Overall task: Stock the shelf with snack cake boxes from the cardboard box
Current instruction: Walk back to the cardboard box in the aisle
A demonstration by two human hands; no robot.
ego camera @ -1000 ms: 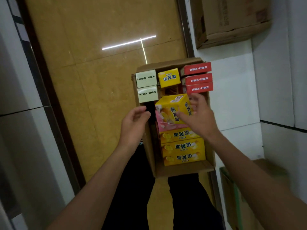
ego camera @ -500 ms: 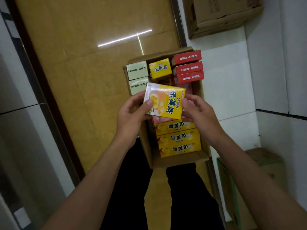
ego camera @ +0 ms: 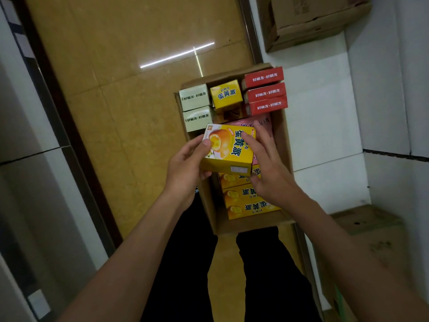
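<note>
An open cardboard box (ego camera: pixel 211 205) stands on the floor in front of my legs. It holds red snack cake boxes (ego camera: pixel 265 91), pale green ones (ego camera: pixel 195 108), a pink one (ego camera: pixel 264 123) and several yellow ones (ego camera: pixel 246 201). Above it I hold one yellow snack cake box (ego camera: pixel 228 149). My left hand (ego camera: pixel 185 168) grips its left side, thumb on the printed face. My right hand (ego camera: pixel 267 168) holds its right side, fingers spread over the face and bottom corner.
A white shelf unit (ego camera: pixel 325 126) runs along the right, with a brown carton (ego camera: pixel 308 19) on it at the top. Another carton (ego camera: pixel 371 240) sits at the lower right. Grey cabinet fronts (ego camera: pixel 34 159) line the left of the tan floor.
My right hand lifted the yellow box out of the cardboard box and my left hand took hold too. Since then the box has tilted and come slightly nearer me.
</note>
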